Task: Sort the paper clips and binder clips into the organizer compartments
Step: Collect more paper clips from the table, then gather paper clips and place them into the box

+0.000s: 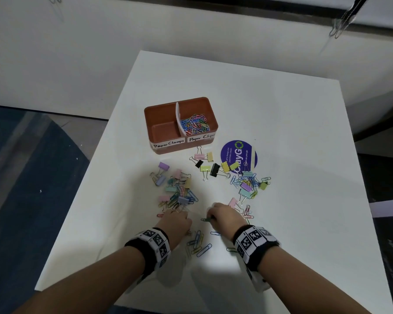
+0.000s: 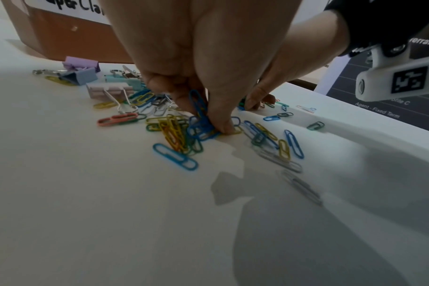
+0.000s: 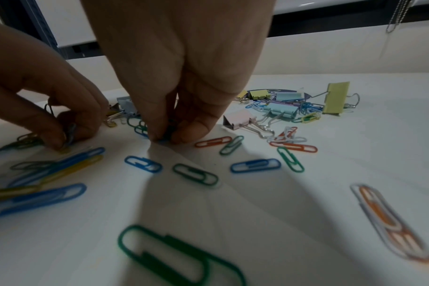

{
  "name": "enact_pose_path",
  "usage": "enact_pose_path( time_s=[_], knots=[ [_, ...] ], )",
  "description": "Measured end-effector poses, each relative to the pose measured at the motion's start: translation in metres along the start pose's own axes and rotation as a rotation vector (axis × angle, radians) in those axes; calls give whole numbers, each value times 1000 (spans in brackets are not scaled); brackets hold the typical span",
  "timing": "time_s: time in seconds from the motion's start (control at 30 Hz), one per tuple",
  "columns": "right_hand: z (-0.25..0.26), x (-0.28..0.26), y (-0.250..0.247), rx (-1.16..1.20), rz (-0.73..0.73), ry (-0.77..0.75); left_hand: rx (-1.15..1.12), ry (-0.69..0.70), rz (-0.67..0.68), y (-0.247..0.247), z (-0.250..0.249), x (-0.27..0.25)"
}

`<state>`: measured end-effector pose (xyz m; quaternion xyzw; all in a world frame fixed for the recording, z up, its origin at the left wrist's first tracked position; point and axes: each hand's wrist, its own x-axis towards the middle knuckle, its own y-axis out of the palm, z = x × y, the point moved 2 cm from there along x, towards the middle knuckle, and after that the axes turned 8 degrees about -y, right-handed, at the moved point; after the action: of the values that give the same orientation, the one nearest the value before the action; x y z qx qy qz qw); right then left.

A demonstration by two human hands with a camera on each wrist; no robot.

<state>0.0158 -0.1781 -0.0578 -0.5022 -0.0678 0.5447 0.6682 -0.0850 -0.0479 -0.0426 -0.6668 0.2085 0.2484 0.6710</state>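
Observation:
A brown organizer (image 1: 159, 111) stands mid-table, labelled "Paper Clamps" on its left compartment and "Paper Clips" on its right. Coloured paper clips (image 1: 195, 123) fill the right compartment; the left one holds nothing. Pastel and black binder clips (image 1: 210, 167) and loose paper clips (image 1: 197, 242) lie scattered in front. My left hand (image 1: 176, 220) pinches blue paper clips (image 2: 200, 116) against the table. My right hand (image 1: 222, 217) pinches a small dark green paper clip (image 1: 205, 219) at the table surface; in the right wrist view that paper clip (image 3: 168, 133) is mostly hidden by the fingertips.
A round purple sticker (image 1: 238, 156) lies right of the organizer, partly under clips. The white table (image 1: 281, 132) drops off at its left edge above a blue rug (image 1: 21, 177). Two mixed clip heaps (image 1: 176, 189) (image 1: 250, 184) flank my hands.

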Motion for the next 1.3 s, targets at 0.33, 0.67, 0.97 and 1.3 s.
enact_pose_path(
  time_s=[0.33,0.67,0.97,1.3],
  knots=[
    [-5,-6,-8,118,20,18,-265,-53,31,-10,12,12],
    [17,22,-141,272,-361,6,-817,-142,-529,-128,69,38],
    [29,114,-217,235,-511,11,-893,-337,-589,-221,107,92],
    [-1,36,-136,262,-303,-79,-898,-47,-491,-157,88,42]
  ],
)
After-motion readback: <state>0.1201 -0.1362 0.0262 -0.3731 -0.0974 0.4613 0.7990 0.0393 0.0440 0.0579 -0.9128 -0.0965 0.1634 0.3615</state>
